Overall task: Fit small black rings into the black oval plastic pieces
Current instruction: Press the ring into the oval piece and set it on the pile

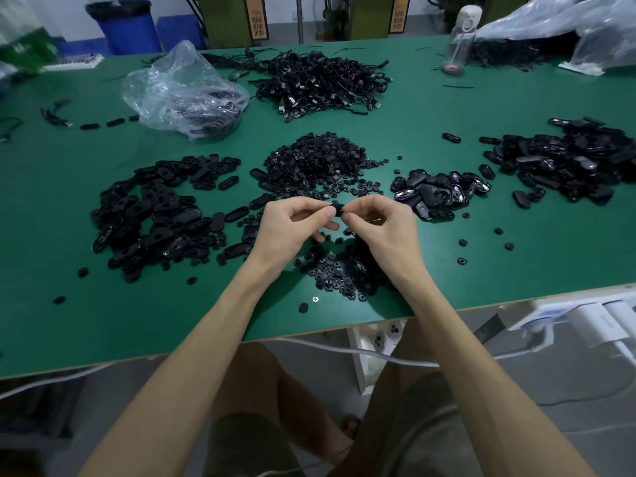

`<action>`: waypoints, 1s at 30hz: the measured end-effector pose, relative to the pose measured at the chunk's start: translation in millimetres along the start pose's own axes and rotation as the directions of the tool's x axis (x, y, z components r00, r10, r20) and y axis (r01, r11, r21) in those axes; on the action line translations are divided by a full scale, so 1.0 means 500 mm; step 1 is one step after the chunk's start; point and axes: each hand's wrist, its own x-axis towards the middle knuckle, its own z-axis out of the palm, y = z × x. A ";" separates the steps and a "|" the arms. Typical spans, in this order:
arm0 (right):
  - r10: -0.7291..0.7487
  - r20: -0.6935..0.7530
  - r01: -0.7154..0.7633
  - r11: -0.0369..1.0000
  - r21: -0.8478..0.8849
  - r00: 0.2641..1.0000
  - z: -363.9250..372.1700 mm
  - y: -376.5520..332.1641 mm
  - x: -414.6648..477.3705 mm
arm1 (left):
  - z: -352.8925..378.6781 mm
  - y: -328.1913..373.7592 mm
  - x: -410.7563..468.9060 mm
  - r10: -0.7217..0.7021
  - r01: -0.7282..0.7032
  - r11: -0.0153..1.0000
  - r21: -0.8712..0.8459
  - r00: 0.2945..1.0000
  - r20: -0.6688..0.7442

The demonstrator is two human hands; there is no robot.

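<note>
Both hands meet above the green table, a little over its middle. My left hand and my right hand pinch one small black plastic piece between thumbs and fingertips; most of it is hidden by the fingers, so I cannot tell whether it is a ring or an oval piece. A heap of small black rings lies just beyond the hands, and more rings are scattered under my wrists. Black oval pieces are piled to the left.
More black oval pieces lie in a small pile at the right and a large pile at the far right. A clear plastic bag and a tangle of black cables sit farther back. A clear bottle stands at the rear right.
</note>
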 end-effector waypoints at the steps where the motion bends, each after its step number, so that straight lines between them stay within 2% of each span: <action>1: 0.006 -0.004 -0.006 1.000 0.011 1.000 -0.001 0.000 0.000 | 0.000 0.000 0.000 -0.003 0.003 1.000 0.001 1.000 0.000; 10: 0.013 -0.036 -0.011 0.999 0.034 0.999 -0.002 -0.001 -0.002 | 0.003 0.005 0.000 -0.027 0.027 1.000 0.010 0.999 0.039; 21: -0.003 -0.015 0.004 0.999 0.051 1.000 -0.004 0.000 0.002 | -0.006 0.010 -0.004 -0.038 0.047 0.993 -0.104 0.996 0.081; 30: 0.013 0.020 -0.015 0.992 0.121 1.000 -0.002 0.000 -0.001 | 0.001 0.006 -0.003 -0.018 0.017 1.000 0.010 0.996 0.089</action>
